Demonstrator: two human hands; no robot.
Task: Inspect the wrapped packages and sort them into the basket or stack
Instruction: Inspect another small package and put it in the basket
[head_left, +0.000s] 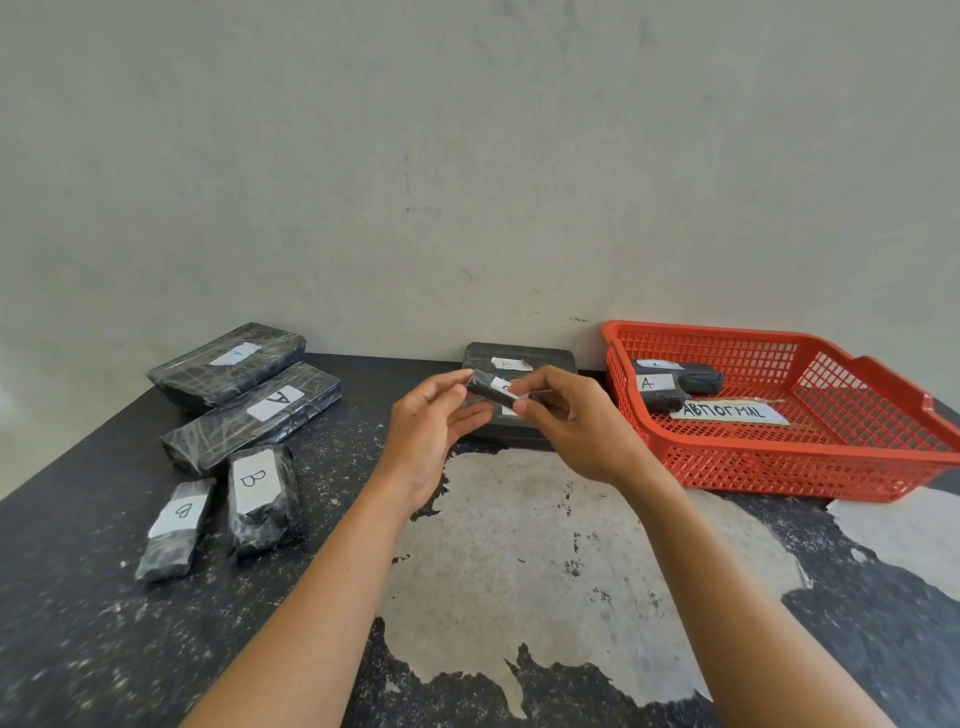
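Pinching a small black wrapped package (492, 391) between left hand (431, 441) and right hand (574, 428) fingertips, above the table (93, 649), in front of a larger flat package (519, 358); sitting right, red basket (779, 457) holding two packages; lying left, four labelled packages

- both forearms are bare all the way to the frame edge, no sleeves in sight
- hands: left hand (423, 434) and right hand (576, 431), bare, no gloves, rings or watch showing
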